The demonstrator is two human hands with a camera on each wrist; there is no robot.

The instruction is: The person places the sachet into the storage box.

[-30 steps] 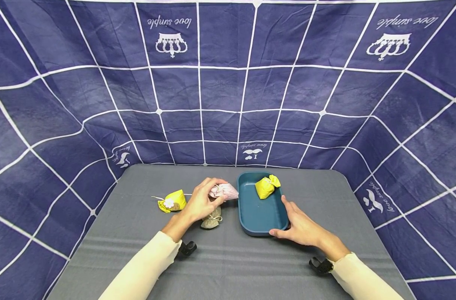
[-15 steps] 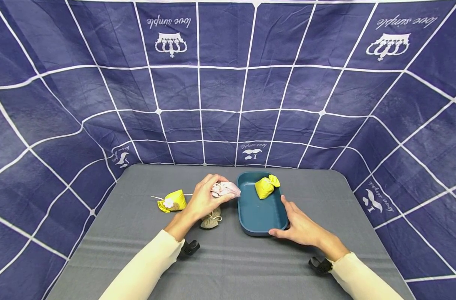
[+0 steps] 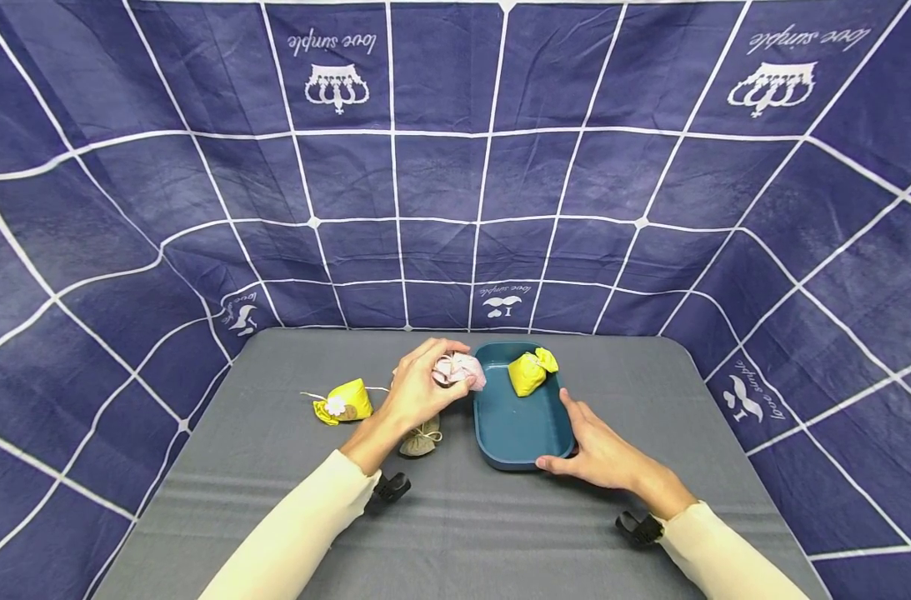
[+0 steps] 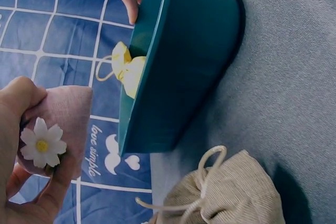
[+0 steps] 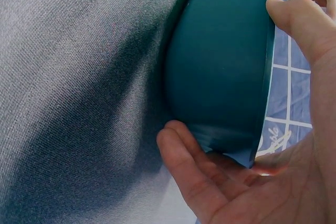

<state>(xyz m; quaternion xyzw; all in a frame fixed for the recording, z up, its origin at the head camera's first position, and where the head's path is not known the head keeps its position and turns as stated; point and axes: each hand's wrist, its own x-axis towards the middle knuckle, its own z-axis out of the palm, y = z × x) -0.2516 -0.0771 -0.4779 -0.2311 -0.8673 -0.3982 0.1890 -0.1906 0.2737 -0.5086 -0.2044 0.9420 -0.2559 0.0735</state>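
Note:
My left hand grips a small pink drawstring pouch above the left rim of a teal plastic bin. A white flower decorates the pouch in the left wrist view. Inside the bin, at its far end, sits a yellow pouch. My right hand holds the bin at its near right corner. In the right wrist view, the thumb lies on the rim of the bin, and the other fingers wrap round the outer wall.
A second yellow pouch with a white flower lies left on the grey cloth. Partly behind my left hand is a beige pouch with a tied cord. Blue gridded fabric encloses the table at the back and sides.
My left hand has lifted slightly and shifted right with the pink pouch, reaching the bin's left rim. The right hand and the bin stay where they were.

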